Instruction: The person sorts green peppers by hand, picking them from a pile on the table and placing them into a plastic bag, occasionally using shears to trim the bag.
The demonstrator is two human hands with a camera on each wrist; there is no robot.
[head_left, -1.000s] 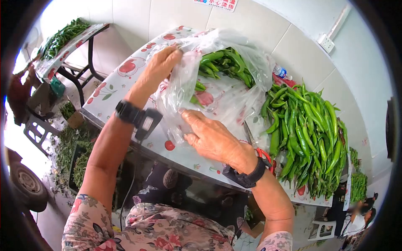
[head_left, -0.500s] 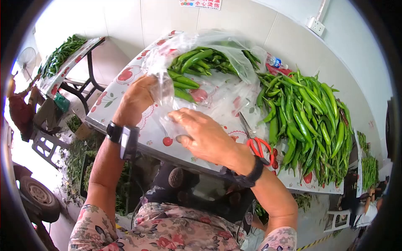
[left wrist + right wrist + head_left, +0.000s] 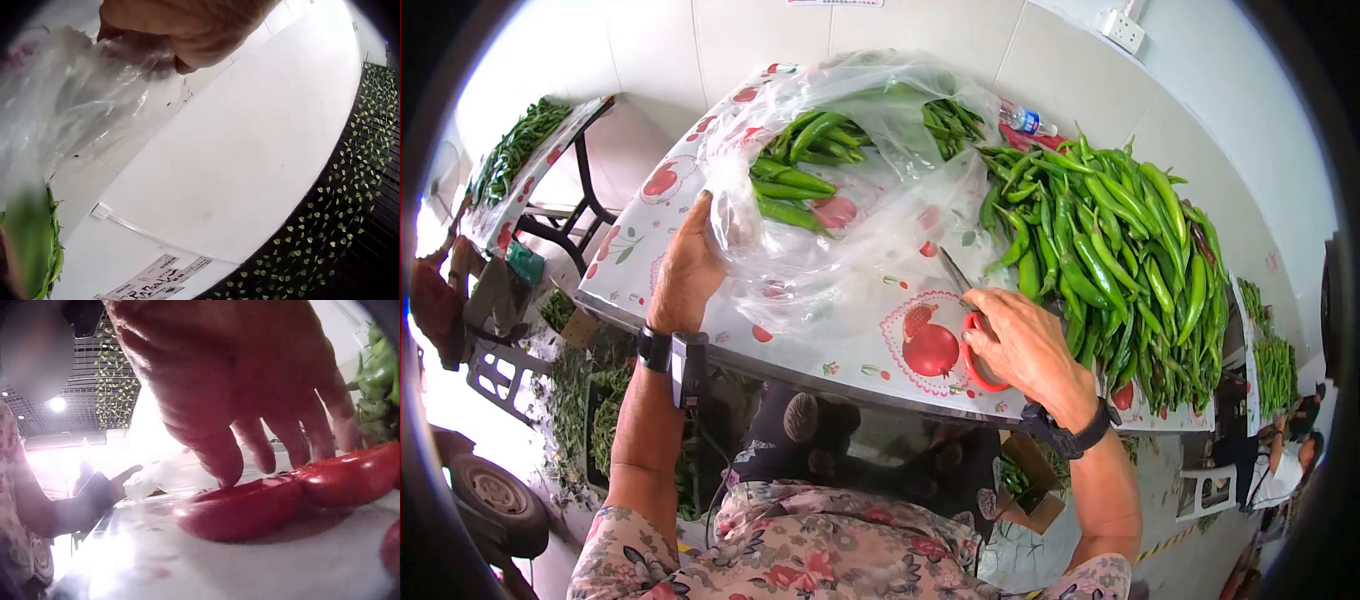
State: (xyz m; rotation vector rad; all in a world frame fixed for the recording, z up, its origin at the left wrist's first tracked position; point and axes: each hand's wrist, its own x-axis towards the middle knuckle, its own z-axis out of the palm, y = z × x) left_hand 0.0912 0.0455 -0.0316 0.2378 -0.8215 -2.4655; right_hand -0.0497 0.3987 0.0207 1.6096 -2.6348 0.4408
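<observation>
A clear plastic bag (image 3: pixel 820 270) lies on the table, its mouth gaping toward me, with several green chili peppers (image 3: pixel 795 180) inside. At its left edge is my left hand (image 3: pixel 688 275), thumb pointing up; in the left wrist view the fingers of that hand (image 3: pixel 187 28) hold the crinkled plastic (image 3: pixel 81 94). My right hand (image 3: pixel 1030 345) reaches down over scissors with red handles (image 3: pixel 978 372). In the right wrist view its fingers hang spread, fingertips right at the red handles (image 3: pixel 250 509). The blades point away, toward the bag.
A large heap of green peppers (image 3: pixel 1110 270) covers the table's right side. Behind it a plastic bottle (image 3: pixel 1025 118) lies by the wall. More peppers (image 3: pixel 520 145) lie on another table at left. A cardboard box (image 3: pixel 1035 490) stands below.
My right hand has let go of the bag's near edge and moved right to the scissors. My left hand has moved down and left along the bag, whose mouth now lies spread wider.
</observation>
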